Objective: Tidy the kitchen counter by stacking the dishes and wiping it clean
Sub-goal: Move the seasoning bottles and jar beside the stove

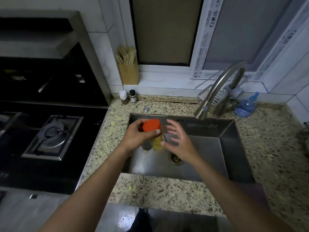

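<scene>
A yellow bottle with an orange-red cap (151,125) hangs over the steel sink (237,148). My left hand (138,136) grips it around the cap and neck. My right hand (179,143) is beside the bottle's right side with fingers spread; its thumb tip touches the lower body of the bottle. The speckled granite counter (160,191) surrounds the sink and carries pale yellow crumbs on the left strip and front edge. No dishes or cloth are in view.
A curved steel faucet (217,96) rises behind the sink, with a wire rack (215,92) and a blue bottle (246,105) near it. Two small jars (127,97) and a chopstick holder (128,71) stand at the back wall. A black gas hob (50,136) lies left.
</scene>
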A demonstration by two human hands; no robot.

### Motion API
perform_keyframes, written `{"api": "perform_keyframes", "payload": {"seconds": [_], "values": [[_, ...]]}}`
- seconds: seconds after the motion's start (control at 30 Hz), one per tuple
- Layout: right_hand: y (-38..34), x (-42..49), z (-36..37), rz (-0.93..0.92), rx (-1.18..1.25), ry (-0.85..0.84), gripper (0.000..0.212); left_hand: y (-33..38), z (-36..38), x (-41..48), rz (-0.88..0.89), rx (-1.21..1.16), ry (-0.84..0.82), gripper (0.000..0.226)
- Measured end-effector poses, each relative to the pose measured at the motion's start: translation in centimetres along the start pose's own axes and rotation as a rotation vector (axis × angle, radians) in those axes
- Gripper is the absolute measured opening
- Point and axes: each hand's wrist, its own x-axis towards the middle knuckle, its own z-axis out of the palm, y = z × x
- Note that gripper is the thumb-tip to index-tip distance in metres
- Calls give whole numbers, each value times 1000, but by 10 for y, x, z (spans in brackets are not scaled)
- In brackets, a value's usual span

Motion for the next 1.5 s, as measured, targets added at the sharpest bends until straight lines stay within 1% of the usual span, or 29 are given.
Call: {"api": "perform_keyframes", "payload": {"seconds": [0.1,0.2,0.33,0.4,0.5,0.6,0.7,0.87,0.93,1.0,1.03,1.1,1.17,1.2,1.23,1.27,1.3,1.33,1.4,1.43,1.5], "values": [[8,22,18,66,26,10,78,-7,-29,13,-14,-12,83,57],[16,43,35,131,39,-8,74,-16,-58,29,-47,45,173,50],[23,72,53,173,59,-33,67,-25,-92,58,-79,182,259,56],[30,90,58,210,78,-30,60,-28,-108,79,-54,289,288,61],[37,116,65,240,115,-34,54,-29,-130,113,-5,465,311,64],[38,143,74,269,129,-32,54,-29,-151,152,-3,600,316,64],[40,172,80,327,206,-37,50,-28,-168,191,-13,711,319,71],[45,210,89,455,405,1,33,-30,-185,247,-92,798,312,75],[49,225,95,494,445,-11,30,-37,-187,272,-112,851,328,67],[55,239,101,529,494,-9,34,-26,-183,280,-153,917,321,54],[58,245,104,548,532,3,40,-22,-182,284,-175,946,310,51],[62,258,108,592,618,39,51,-19,-181,293,-233,970,290,52],[66,269,113,637,637,69,53,-20,-181,304,-256,994,267,49],[67,274,117,630,556,62,49,-21,-181,309,-255,1005,258,46],[68,278,120,590,385,29,42,-23,-181,315,-247,1007,255,45],[71,281,124,524,145,-21,36,-22,-182,320,-243,1005,255,46],[75,282,126,445,-101,-82,35,-21,-182,324,-228,1005,254,47],[81,283,127,379,-300,-140,42,-20,-182,328,-224,1004,249,47],[93,283,128,335,-508,-216,59,-19,-181,335,-216,1013,226,37],[100,283,127,324,-565,-231,64,-19,-182,337,-201,1026,218,33],[107,284,127,306,-641,-260,70,-18,-184,339,-175,1051,204,34]]}}
